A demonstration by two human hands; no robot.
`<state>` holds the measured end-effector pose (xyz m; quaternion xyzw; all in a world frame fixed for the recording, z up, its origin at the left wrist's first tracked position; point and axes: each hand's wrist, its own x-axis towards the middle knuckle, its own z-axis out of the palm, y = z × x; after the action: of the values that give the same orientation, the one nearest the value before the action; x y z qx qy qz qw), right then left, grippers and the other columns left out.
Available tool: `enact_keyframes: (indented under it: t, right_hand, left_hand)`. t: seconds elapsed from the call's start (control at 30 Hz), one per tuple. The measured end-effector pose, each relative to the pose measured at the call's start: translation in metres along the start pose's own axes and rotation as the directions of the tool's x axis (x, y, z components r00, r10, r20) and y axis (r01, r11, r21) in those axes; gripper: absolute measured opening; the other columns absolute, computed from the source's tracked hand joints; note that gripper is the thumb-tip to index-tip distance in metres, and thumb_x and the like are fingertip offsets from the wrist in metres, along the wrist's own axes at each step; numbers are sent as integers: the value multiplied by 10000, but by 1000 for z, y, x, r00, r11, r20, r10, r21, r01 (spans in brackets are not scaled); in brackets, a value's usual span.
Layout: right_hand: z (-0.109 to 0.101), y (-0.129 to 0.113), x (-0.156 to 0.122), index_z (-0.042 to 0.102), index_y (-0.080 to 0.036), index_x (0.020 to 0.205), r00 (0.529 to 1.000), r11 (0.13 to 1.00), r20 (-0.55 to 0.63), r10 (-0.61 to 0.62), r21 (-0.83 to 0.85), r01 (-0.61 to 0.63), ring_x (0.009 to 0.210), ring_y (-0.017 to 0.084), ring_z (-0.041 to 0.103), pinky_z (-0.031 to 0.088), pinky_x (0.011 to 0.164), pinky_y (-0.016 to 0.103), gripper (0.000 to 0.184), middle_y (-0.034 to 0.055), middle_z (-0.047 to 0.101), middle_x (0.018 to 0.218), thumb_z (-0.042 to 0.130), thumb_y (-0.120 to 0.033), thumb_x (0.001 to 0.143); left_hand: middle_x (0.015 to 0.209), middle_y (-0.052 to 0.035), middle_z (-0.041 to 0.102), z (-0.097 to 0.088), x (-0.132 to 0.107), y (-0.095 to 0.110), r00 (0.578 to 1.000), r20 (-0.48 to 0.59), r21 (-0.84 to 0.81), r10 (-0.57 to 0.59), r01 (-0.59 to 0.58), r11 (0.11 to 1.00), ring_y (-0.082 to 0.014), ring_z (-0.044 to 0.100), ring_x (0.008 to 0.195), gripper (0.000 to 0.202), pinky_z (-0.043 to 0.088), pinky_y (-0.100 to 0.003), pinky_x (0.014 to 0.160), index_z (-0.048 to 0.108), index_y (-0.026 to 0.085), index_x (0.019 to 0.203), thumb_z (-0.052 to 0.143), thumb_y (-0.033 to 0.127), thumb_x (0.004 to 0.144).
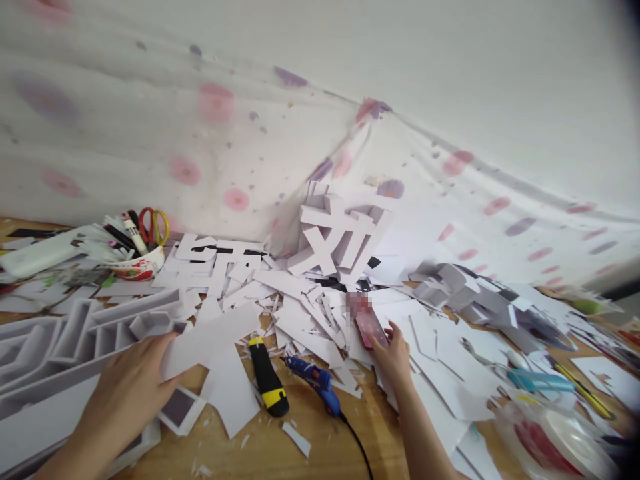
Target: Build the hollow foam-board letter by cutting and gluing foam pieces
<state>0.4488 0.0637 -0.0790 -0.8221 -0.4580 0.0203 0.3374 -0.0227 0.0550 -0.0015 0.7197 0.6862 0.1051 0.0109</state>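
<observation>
With left fingers [159, 348] at sheet [215, 340], right fingers [399, 338] at phone [369, 327] — cannot tell whether gripping — might bump glue gun [314, 379] by sweeping inward.

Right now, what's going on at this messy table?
Someone's left hand touches a flat white sheet, and their right hand touches a pink, rectangular phone. Between the hands, a black-and-yellow handled tool and a blue glue gun lie untouched on the brown wooden table, among white scraps.
</observation>
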Motion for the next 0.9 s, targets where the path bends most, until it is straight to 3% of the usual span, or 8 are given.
enact_keyframes:
  t: [0.13,0.27,0.4,0.5,0.73,0.9]
  right_hand:
    - [2,-18,7,385,-105,1301,999,988,37,-11,-153,17,1095,328,497,331,939,429,807,166,576,1148,549,-577,666]
    - [2,-30,14,296,-69,1367,994,973,111,1,-229,24,1126,352,481,336,930,428,914,203,547,1202,585,-561,654]
    - [-1,-30,9,251,-54,1392,992,966,120,48,-256,-16,1119,362,490,340,925,428,964,216,543,1207,574,-588,657]
    - [-1,-25,-1,247,-72,1396,995,944,102,11,-330,23,1082,372,509,341,904,452,963,215,562,1159,591,-570,647]
    - [-2,-17,-23,323,-85,1330,991,959,-21,-133,-256,123,1061,360,493,328,923,476,821,181,563,1122,559,-504,664]
    - [-9,-22,-65,522,-183,1019,982,981,-35,-187,-48,186,950,309,521,406,843,436,389,122,602,974,446,-355,678]
  left_hand:
    - [1121,-126,644,2,0,-2,1000,-4,20,-4,4,1000,-305,583,1039,379,411,-423,846,533,185,1097,415,375,791]
    - [1142,-149,633,3,0,-4,1000,-18,8,1,-1,1000,-318,578,1049,413,407,-433,857,536,152,1104,406,390,792]
    - [1144,-165,630,3,1,-5,1000,12,-1,11,-11,1000,-310,585,1036,433,399,-419,876,528,120,1120,400,383,801]
    - [1137,-146,636,5,2,-5,1000,3,24,0,0,1000,-306,587,1032,394,407,-425,856,528,157,1100,393,376,802]
    - [1125,-127,638,9,1,-7,1000,-5,28,-3,3,1000,-297,579,1051,393,395,-416,876,507,188,1103,408,389,780]
    - [1144,-156,594,2,4,-4,997,-80,55,12,-8,998,-309,554,1054,386,408,-421,873,499,149,1105,402,345,787]
